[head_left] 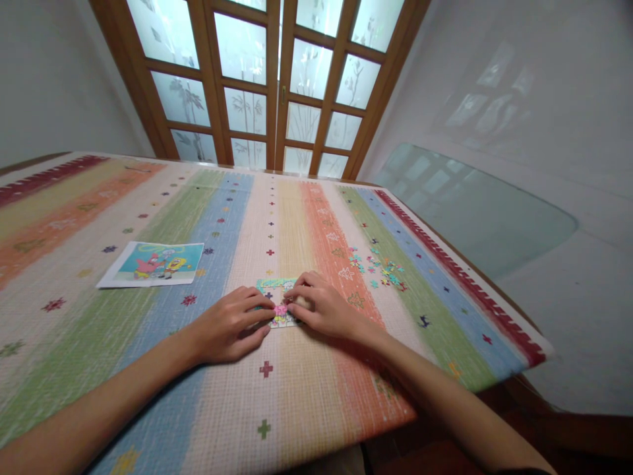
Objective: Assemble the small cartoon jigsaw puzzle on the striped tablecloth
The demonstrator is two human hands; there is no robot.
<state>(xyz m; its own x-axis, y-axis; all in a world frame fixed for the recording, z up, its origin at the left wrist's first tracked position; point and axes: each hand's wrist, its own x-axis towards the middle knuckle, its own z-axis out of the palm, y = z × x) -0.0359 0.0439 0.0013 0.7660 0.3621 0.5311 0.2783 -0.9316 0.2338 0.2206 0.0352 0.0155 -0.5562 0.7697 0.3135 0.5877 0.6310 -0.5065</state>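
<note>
A small, partly joined jigsaw puzzle (275, 286) lies on the striped tablecloth (297, 218) in front of me. My left hand (230, 324) rests flat beside it, fingertips pressing on its left lower edge. My right hand (321, 307) lies over the puzzle's right part, fingers curled down and pressing on the pieces. The fingertips of both hands nearly meet on a pink piece (281, 310). Part of the puzzle is hidden under my right hand.
Several loose puzzle pieces (378, 267) are scattered to the right on the green and orange stripes. A printed cartoon reference picture (154, 262) lies at the left. The table's right edge (494, 310) is near; a wooden glazed door (267, 86) stands behind.
</note>
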